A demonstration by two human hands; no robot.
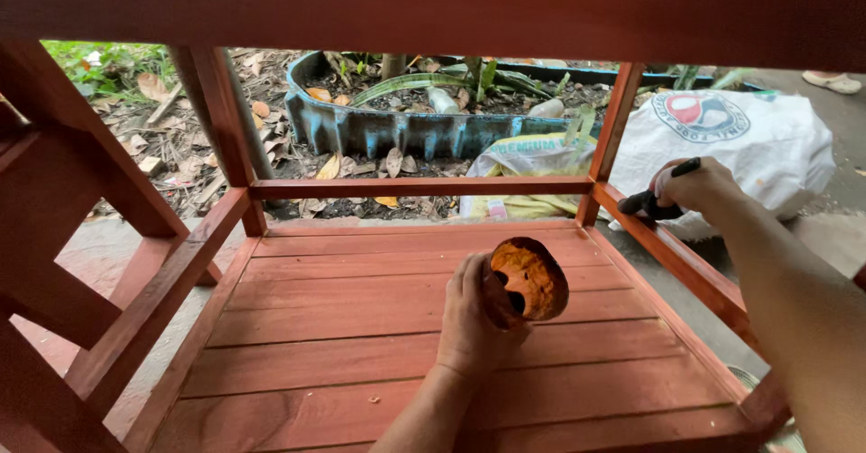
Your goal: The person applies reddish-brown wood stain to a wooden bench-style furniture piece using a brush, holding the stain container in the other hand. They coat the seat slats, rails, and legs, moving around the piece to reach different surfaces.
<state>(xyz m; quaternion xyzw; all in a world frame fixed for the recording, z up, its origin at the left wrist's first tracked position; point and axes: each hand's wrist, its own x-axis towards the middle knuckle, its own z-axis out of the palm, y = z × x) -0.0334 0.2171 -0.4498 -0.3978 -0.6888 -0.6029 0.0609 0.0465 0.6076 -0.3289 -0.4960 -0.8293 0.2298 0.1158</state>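
Outdoors, red slatted shelf [406, 327] over dirt. Left hand [471, 313] grips a stain-caked container [532, 280] just above the slats; tipped, it could drip. Right hand [699, 189] clutches probably a brush [654, 202] at the shelf's right rail, smudge risk.

White sack [767, 146] beside yellow bag [532, 169], behind frame.

One head-worn view looks down, close, through the red wooden frame [397, 187] toward ground.
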